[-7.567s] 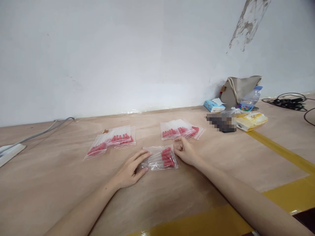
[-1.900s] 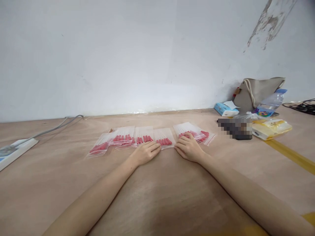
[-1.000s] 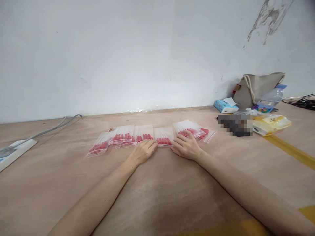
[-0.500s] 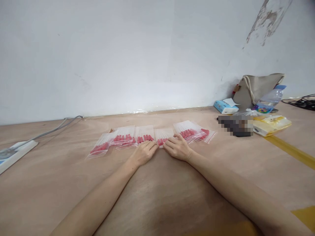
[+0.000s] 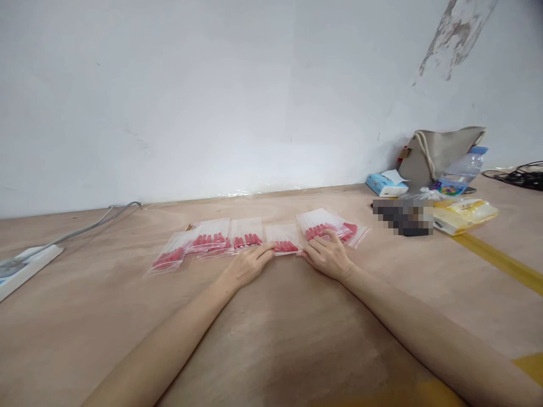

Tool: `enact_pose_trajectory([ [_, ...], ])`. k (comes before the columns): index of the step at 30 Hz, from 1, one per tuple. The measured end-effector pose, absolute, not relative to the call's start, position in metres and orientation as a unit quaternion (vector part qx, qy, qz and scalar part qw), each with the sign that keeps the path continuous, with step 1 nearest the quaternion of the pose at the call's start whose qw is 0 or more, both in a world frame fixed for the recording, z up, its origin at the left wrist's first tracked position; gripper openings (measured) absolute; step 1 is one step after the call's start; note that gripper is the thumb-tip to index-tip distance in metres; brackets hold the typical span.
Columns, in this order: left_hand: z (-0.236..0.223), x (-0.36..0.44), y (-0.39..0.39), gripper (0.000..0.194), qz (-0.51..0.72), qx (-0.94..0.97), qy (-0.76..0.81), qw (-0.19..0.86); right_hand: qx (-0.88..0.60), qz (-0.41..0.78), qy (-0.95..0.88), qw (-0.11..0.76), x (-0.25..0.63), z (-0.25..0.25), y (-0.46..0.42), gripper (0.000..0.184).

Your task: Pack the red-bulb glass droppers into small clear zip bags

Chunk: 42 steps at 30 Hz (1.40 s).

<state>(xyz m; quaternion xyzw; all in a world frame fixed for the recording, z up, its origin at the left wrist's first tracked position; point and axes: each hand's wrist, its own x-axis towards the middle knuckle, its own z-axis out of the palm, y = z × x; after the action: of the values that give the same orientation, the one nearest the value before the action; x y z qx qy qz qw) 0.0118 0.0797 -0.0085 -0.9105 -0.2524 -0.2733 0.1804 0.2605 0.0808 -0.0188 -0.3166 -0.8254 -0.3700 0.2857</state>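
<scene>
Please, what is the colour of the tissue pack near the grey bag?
The tissue pack is light blue and white, best seen in the head view.

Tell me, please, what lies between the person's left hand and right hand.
A flat, clear plastic bag with red-ended pieces lies between the left hand and the right hand, as the head view shows.
</scene>
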Motion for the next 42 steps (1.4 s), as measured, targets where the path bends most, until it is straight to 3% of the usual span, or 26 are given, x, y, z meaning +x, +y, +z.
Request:
enact_pose_trajectory([
  [5, -0.006, 0.027, 0.087, 0.011, -0.275, -0.914, -0.275, 0.116, -0.36, -0.31, -0.838, 0.267, 0.27, -0.012, 0.079, 0.03],
  [16, 0.004, -0.012, 0.102, 0.021, -0.314, -0.863, -0.377, 0.12, -0.492, -0.184, -0.821, 0.222, 0.282, -0.005, 0.083, 0.041],
  [22, 0.007, -0.012, 0.09, 0.046, -0.218, -0.885, -0.373, 0.171, -0.451, -0.152, -0.849, 0.231, 0.276, -0.007, 0.084, 0.039],
  [29, 0.0, -0.014, 0.092, 0.04, -0.203, -0.881, -0.395, 0.165, -0.378, -0.125, -0.88, 0.26, 0.249, -0.014, 0.081, 0.033],
  [38, -0.003, 0.023, 0.069, 0.013, -0.286, -0.914, -0.217, 0.188, -0.318, -0.086, -0.894, 0.305, 0.248, -0.021, 0.063, 0.028],
  [42, -0.007, 0.031, 0.069, 0.012, -0.297, -0.913, -0.17, 0.224, -0.307, -0.076, -0.894, 0.317, 0.247, -0.018, 0.054, 0.025],
])
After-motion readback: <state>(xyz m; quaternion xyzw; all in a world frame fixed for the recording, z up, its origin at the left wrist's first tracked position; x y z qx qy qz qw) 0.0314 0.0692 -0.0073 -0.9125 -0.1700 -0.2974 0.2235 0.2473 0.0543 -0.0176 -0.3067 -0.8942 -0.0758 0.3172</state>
